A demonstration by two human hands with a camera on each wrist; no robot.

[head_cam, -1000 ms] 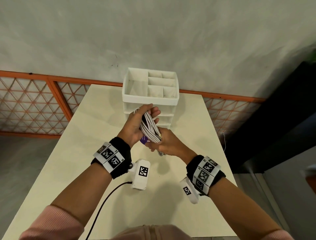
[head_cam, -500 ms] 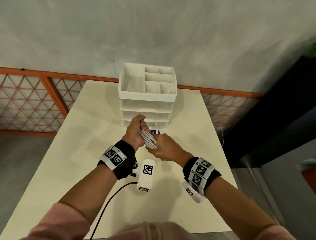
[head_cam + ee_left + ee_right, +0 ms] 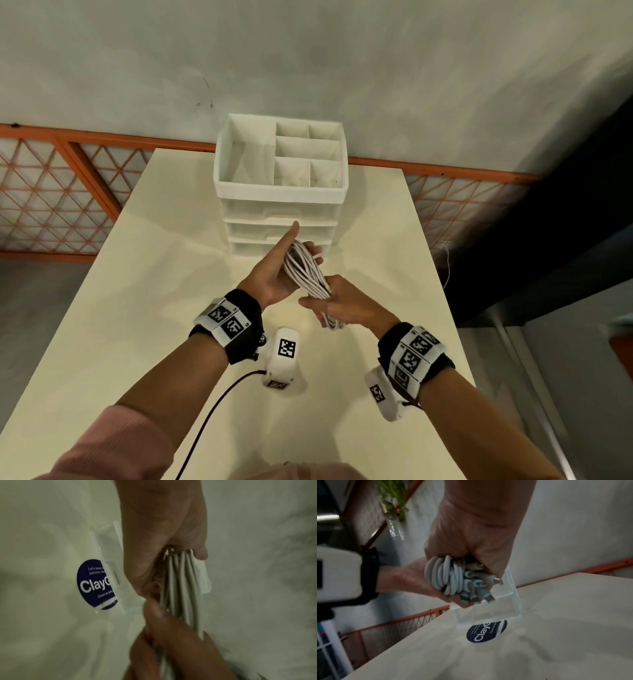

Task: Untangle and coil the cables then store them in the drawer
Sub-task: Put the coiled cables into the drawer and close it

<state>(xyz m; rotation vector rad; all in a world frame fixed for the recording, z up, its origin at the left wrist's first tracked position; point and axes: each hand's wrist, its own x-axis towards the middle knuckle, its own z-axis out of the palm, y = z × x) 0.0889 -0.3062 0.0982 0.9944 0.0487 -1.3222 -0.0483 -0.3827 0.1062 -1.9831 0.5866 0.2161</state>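
Observation:
A bundle of white cables (image 3: 303, 270), coiled into long loops, stretches between my two hands above the table. My left hand (image 3: 274, 274) holds its upper end, fingers curled round the loops and one finger pointing straight at the drawer unit (image 3: 281, 198). My right hand (image 3: 337, 301) grips the lower end. In the right wrist view the loops and several connectors (image 3: 453, 577) bunch in that fist. In the left wrist view the strands (image 3: 181, 588) run through the left palm. A clear drawer (image 3: 501, 605) lies on the table under the hands, hidden in the head view.
The white drawer unit has an open compartment tray on top and stands at the far edge of the cream table (image 3: 154, 274). A round purple sticker (image 3: 481, 634) lies by the clear drawer. An orange lattice railing (image 3: 68, 147) runs behind. The table's right edge drops to dark floor.
The bundle, held short and tight between both hands half a second ago, is now drawn out longer. My left hand has turned palm up and one finger has straightened.

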